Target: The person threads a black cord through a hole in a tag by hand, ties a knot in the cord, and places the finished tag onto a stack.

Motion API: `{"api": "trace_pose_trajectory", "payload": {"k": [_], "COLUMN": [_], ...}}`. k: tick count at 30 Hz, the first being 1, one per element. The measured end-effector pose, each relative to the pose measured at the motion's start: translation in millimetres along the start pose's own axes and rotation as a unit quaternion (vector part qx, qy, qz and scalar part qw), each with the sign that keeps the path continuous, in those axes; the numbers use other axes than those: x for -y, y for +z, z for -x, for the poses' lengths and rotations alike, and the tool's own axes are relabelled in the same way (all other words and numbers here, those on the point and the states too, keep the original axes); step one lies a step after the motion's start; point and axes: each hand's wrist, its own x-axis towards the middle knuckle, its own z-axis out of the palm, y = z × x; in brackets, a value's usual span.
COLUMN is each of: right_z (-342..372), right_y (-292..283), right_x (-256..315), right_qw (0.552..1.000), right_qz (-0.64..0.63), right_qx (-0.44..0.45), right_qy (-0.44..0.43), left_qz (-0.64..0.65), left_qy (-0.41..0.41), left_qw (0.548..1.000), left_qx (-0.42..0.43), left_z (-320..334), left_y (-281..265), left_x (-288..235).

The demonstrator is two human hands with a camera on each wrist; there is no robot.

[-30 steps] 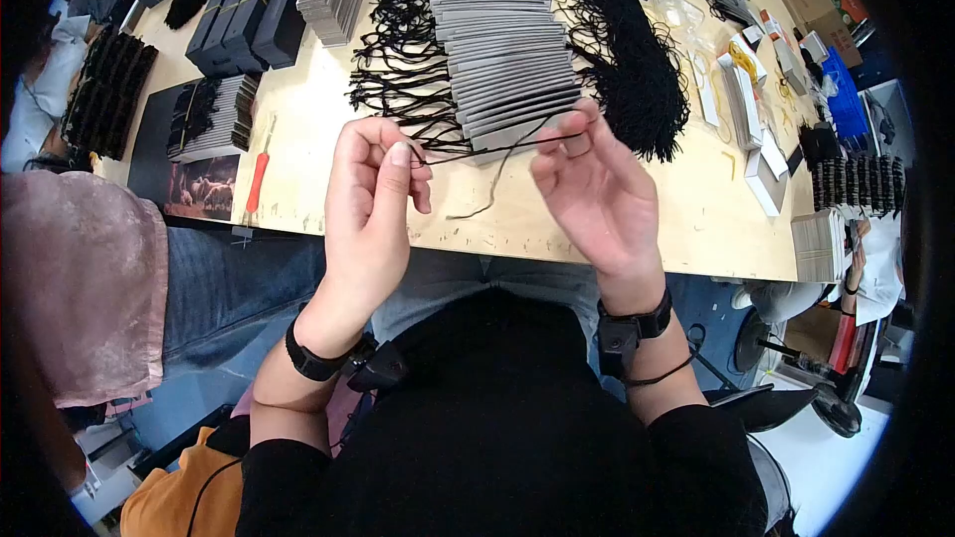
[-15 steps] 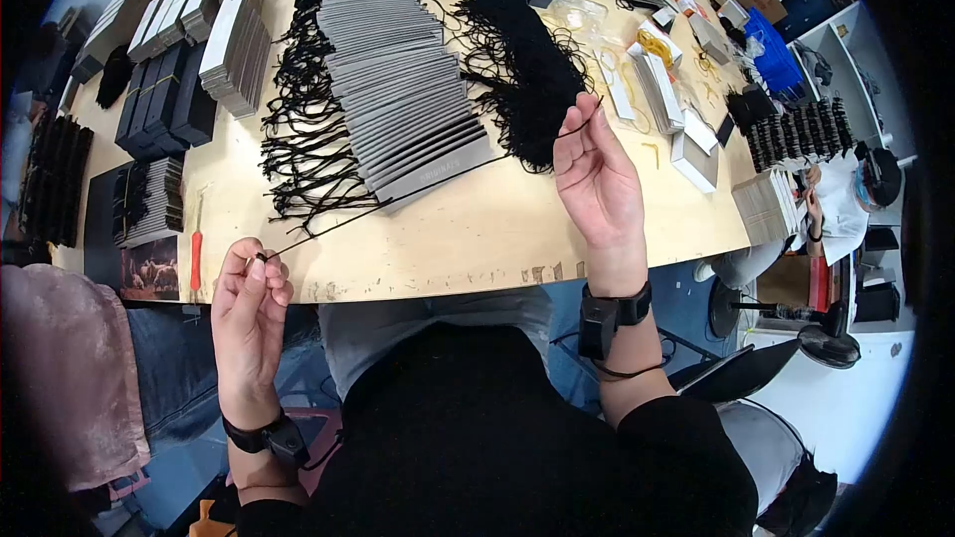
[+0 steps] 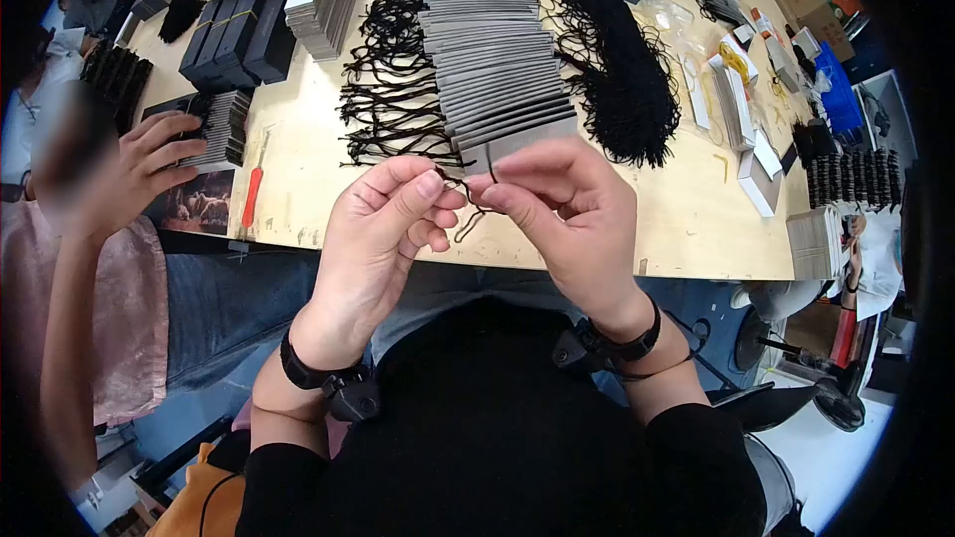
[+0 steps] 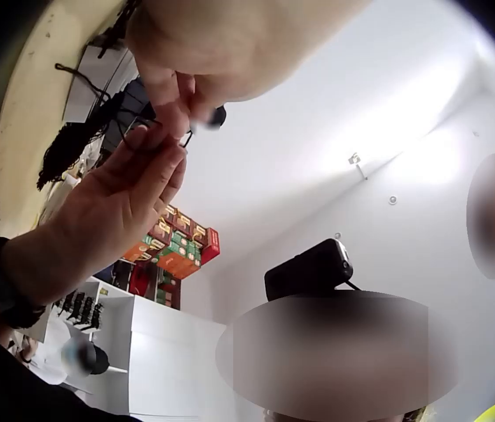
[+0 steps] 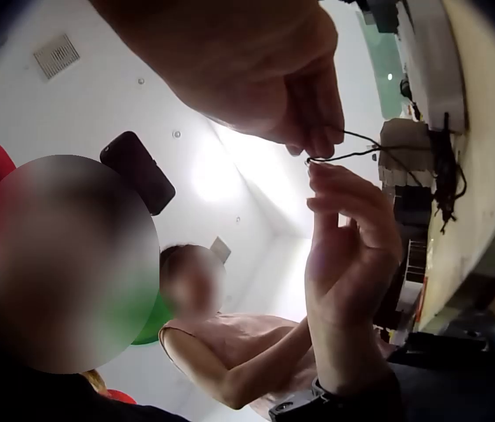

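Note:
Close together over the table's front part, both hands work on a thin black cord (image 3: 464, 229). My left hand (image 3: 378, 224) pinches it between thumb and fingertips. The right hand (image 3: 587, 204) pinches the cord just beside the left fingertips, and a loose loop hangs below. In the right wrist view the cord (image 5: 353, 156) runs out from where the fingertips meet. Behind the hands lies a long row of overlapping grey flat pieces (image 3: 497, 50), with black knotted cords (image 3: 393, 109) spread along its left side. The fingers partly hide the cord.
A thick bundle of black cords (image 3: 622, 80) lies right of the row. Left are a red-handled screwdriver (image 3: 254, 197), black boxes (image 3: 239, 40) and stacked grey pieces (image 3: 320, 0). Another person's hand (image 3: 159, 164) reaches over the table at the left. White boxes (image 3: 761, 179) stand right.
My hands first drew apart, stretching the cord between them, the left going left and down. Now they are back together with the cord slack. Another person's hand has appeared at the left.

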Motion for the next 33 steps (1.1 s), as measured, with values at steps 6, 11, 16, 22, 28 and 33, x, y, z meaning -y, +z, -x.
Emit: {"api": "trace_pose_trajectory", "payload": {"k": [6, 11, 16, 22, 28, 33], "right_z": [7, 12, 8, 2, -1, -5], "right_y": [0, 2, -3, -7, 1, 1], "right_x": [-2, 2, -2, -7, -12, -10], "right_qw": [0.963, 0.967, 0.956, 0.913, 0.883, 0.827], "right_qz": [0.22, 0.182, 0.254, 0.313, 0.325, 0.415], "right_qx": [-0.043, -0.051, -0.055, -0.062, -0.088, -0.126], "right_qy": [-0.147, -0.168, -0.139, -0.254, -0.328, -0.358], "left_qz": [0.06, 0.027, 0.035, 0.056, -0.109, -0.193], "left_qy": [0.006, -0.014, -0.022, -0.065, 0.103, 0.197], "left_qw": [0.998, 1.0, 0.999, 0.995, 0.988, 0.96], "left_qx": [0.032, -0.004, 0.017, 0.047, -0.025, -0.044], "left_z": [-4, -3, -5, -10, -13, -11], "left_y": [-2, 14, 7, 8, 18, 21], "left_x": [4, -2, -1, 0, 8, 9]}}
